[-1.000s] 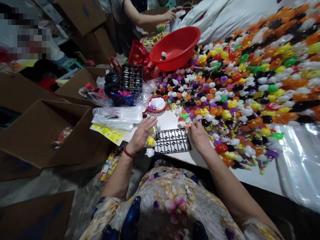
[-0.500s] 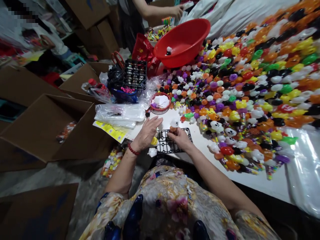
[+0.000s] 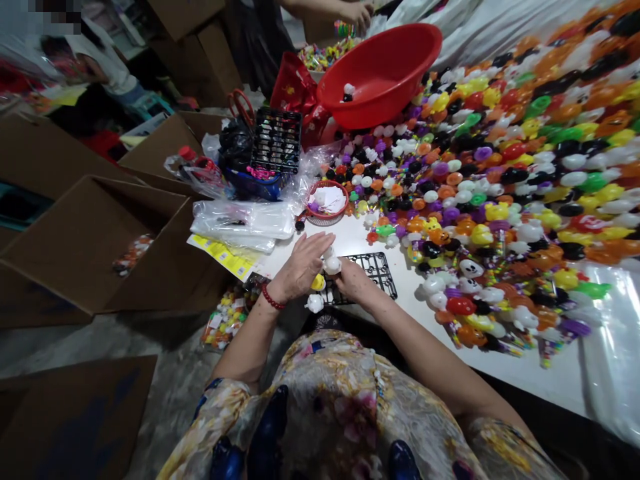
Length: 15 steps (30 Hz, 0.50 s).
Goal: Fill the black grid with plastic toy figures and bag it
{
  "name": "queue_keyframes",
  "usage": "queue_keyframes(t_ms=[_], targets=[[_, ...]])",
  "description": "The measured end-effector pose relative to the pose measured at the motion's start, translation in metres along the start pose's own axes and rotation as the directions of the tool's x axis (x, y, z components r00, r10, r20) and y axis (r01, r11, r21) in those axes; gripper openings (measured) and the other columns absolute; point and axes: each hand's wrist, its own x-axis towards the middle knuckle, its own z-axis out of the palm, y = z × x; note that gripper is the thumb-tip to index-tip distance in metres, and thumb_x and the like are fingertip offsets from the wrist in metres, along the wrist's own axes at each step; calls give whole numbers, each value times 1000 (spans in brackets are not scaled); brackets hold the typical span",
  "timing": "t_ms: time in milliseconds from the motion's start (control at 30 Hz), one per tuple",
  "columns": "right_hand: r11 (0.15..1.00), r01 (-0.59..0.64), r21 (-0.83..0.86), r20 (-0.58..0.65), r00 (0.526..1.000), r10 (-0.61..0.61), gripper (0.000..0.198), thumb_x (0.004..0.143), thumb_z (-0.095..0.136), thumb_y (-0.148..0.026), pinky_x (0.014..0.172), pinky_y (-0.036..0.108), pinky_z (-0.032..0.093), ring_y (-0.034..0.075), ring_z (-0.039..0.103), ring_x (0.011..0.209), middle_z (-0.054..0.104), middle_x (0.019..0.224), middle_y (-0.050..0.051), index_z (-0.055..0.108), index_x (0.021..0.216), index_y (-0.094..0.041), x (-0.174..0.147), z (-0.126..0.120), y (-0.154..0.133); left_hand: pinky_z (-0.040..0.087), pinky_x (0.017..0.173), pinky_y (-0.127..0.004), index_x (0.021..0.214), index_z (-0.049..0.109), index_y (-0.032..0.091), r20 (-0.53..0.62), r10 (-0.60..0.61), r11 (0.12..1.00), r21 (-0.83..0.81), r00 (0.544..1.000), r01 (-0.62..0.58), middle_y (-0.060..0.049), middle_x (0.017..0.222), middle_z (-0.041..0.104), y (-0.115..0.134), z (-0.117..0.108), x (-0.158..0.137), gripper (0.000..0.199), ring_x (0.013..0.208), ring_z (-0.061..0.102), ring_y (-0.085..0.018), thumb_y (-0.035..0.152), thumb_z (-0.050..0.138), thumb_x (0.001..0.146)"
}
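My right hand (image 3: 354, 280) is closed on a small white toy figure (image 3: 331, 262), gripping it over the left part of a black plastic grid rack (image 3: 383, 270). My left hand (image 3: 304, 265), with a red bead bracelet at the wrist, has its fingers stretched out and reaches beside that figure. A yellow toy head (image 3: 318, 283) and a white toy head (image 3: 315, 304) sit close under the left palm at the rack's left edge. Their lower parts are hidden. Much of the rack's left side is covered by my hands.
A large heap of colourful capped toys (image 3: 480, 233) covers the table's right side. Behind stand a red basin (image 3: 380, 77) and a small red basket (image 3: 327, 201) with paper slips. Plastic bags (image 3: 245, 223) lie left, beside an open carton (image 3: 95, 247). Across the table a person's hand (image 3: 357, 13) shows.
My right hand has moved left with a toy figure, bringing it beside my left fingers. The left hand stays nearly in place over the rack's left edge. The whole view has shifted slightly.
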Motion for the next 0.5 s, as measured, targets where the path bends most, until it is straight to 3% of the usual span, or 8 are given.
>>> queue_keyframes(t_ms=[133, 300, 367, 433, 500], targets=[[999, 2, -47, 40, 999, 0, 24, 83, 51, -9, 78, 29, 47, 24, 65, 90, 71, 100, 11, 64, 102, -15, 4, 1, -2, 17, 123, -50, 148, 43, 18, 3, 12, 1000, 2, 1000, -12, -14, 150, 48, 0, 1, 2, 84, 144, 38, -26, 67, 2, 94], [998, 24, 51, -28, 999, -23, 22, 84, 58, -11, 80, 30, 49, 20, 64, 88, 69, 99, 8, 64, 104, -17, -4, 3, -2, 18, 122, -53, 147, 45, 23, -35, 32, 999, 15, 999, -32, -12, 152, 46, 0, 2, 1, 78, 145, 35, -27, 68, 8, 95], [994, 85, 68, -107, 991, -78, 27, 85, 61, -16, 81, 32, 51, 19, 63, 88, 68, 104, 9, 63, 112, -18, -22, -10, 6, 19, 122, -53, 146, 45, 25, -121, 59, 998, 24, 991, -57, -11, 152, 46, 1, 2, -3, 76, 146, 34, -27, 68, 9, 95], [994, 106, -28, -233, 966, -109, 28, 88, 56, -16, 86, 35, 50, 21, 62, 95, 65, 110, 10, 63, 116, -20, -51, -33, 21, 20, 122, -51, 146, 46, 26, -231, 77, 997, 22, 970, -74, -10, 152, 46, 2, 1, -11, 73, 146, 34, -26, 65, 9, 96], [975, -1, -223, -366, 927, -83, 32, 88, 49, -11, 92, 39, 48, 25, 57, 105, 63, 113, 12, 66, 113, -20, -85, -62, 40, 24, 122, -49, 146, 45, 28, -310, 81, 997, 11, 947, -81, -8, 151, 48, 4, 0, -21, 70, 145, 36, -24, 62, 8, 98]])
